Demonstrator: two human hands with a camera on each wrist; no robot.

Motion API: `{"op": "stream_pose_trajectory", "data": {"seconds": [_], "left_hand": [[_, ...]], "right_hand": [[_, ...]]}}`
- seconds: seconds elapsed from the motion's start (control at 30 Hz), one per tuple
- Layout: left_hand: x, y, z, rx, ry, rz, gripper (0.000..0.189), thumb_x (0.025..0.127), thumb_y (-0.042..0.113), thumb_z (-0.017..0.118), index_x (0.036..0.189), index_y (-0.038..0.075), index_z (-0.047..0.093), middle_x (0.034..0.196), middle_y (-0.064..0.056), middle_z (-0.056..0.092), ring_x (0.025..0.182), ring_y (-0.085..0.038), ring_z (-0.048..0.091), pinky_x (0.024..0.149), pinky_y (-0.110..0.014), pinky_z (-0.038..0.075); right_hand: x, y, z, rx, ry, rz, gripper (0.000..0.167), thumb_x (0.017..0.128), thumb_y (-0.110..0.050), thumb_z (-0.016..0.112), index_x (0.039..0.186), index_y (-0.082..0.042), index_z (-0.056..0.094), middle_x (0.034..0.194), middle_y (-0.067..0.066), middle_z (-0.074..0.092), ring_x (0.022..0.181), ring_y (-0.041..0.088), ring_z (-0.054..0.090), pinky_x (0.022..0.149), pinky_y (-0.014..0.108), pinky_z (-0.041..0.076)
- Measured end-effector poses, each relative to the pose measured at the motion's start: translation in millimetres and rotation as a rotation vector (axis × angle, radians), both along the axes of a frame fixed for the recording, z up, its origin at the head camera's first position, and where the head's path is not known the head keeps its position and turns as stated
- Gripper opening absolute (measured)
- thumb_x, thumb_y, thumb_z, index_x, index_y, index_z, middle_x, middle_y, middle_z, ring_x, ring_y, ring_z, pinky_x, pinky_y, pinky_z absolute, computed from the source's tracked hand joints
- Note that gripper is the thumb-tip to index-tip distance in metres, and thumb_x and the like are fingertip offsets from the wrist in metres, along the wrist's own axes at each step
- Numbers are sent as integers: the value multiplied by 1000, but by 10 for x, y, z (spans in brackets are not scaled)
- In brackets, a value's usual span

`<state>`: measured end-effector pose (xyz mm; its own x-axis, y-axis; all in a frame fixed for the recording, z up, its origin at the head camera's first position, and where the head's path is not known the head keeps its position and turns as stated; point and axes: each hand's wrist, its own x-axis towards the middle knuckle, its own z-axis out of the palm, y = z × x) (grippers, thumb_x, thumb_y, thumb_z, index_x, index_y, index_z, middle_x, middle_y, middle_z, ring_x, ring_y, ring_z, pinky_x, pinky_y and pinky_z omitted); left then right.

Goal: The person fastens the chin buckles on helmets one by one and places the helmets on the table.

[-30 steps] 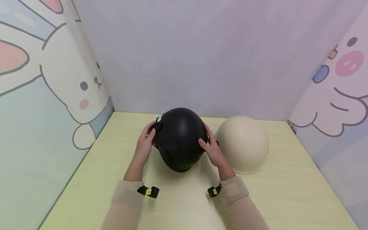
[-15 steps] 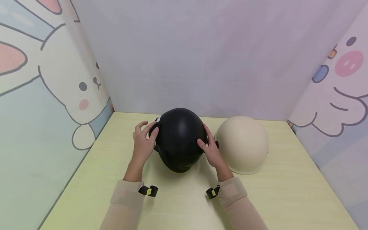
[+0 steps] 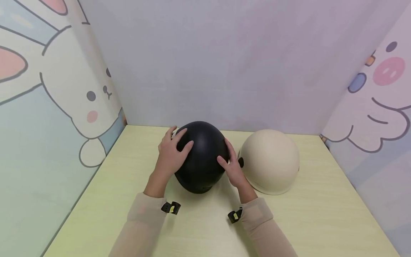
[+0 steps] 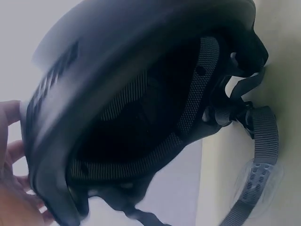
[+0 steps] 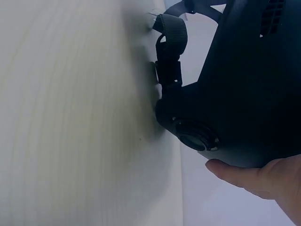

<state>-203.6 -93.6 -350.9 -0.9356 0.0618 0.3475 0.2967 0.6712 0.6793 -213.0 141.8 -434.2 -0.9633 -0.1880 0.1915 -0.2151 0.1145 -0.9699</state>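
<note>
A matte black helmet (image 3: 203, 157) is between my two hands over the middle of the table. My left hand (image 3: 170, 151) grips its upper left, thumb and fingers spread across the shell. On the opposite side, my right hand (image 3: 234, 164) holds the shell, thumb in front and fingers along the edge. The left wrist view shows the helmet's dark, padded opening. A webbing chin strap (image 4: 265, 136) with a clear chin piece (image 4: 257, 183) hangs by the tabletop. In the right wrist view, a round fitting (image 5: 195, 136) shows on the helmet's side near my thumb (image 5: 230, 172).
A cream helmet (image 3: 271, 160) sits dome up just right of the black one. The pale wood table (image 3: 321, 214) ends at a plain backdrop (image 3: 205, 64), with cartoon-printed panels on both sides.
My left hand loosened at the helmet's left edge, then moved up and right onto the shell, covering the side fitting. The black helmet shifted slightly left; my right hand stayed on it.
</note>
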Motion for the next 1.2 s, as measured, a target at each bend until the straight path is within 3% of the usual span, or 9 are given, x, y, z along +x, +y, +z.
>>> {"op": "stream_pose_trajectory", "data": {"seconds": [0.23,0.43,0.67,0.8,0.93,1.2], "left_hand": [[-9,107,-72,-183,51,-28,68,93,50,59,149,16,43,152,-22,29,138,-42,25,106,-64,15],[-51,58,-204,-232,46,-3,77,91,56,58,153,19,34,155,-23,22,140,-45,20,106,-65,13],[-141,-168,-432,-156,45,-26,78,90,51,63,154,19,31,157,-23,17,139,-49,18,106,-67,11],[-205,-366,-577,-59,59,-23,75,91,45,64,154,20,32,157,-20,17,139,-46,20,105,-66,16],[-251,-522,-740,45,26,-25,73,94,42,62,155,20,29,159,-16,13,141,-43,20,103,-66,22],[-308,-688,-985,174,-15,-19,70,96,36,59,156,19,26,161,-12,10,143,-39,17,106,-64,19]], "right_hand": [[28,-123,15,83,6,-12,81,97,-36,61,158,-22,10,162,8,-4,146,31,0,110,59,9],[7,-204,42,178,27,-27,87,91,-56,61,158,-30,12,161,5,-7,145,34,4,108,62,13],[-75,-397,43,291,71,-58,93,83,-71,58,157,-32,17,161,5,-6,144,38,4,105,66,18],[-116,-599,44,358,95,-71,90,84,-68,59,156,-34,18,161,3,-6,144,38,1,103,66,22],[-162,-769,31,432,121,-90,87,85,-62,64,156,-36,19,161,3,-6,144,35,2,100,68,26],[-230,-988,-9,527,127,-105,87,84,-56,69,155,-41,20,161,3,-6,144,35,0,90,80,21]]}}
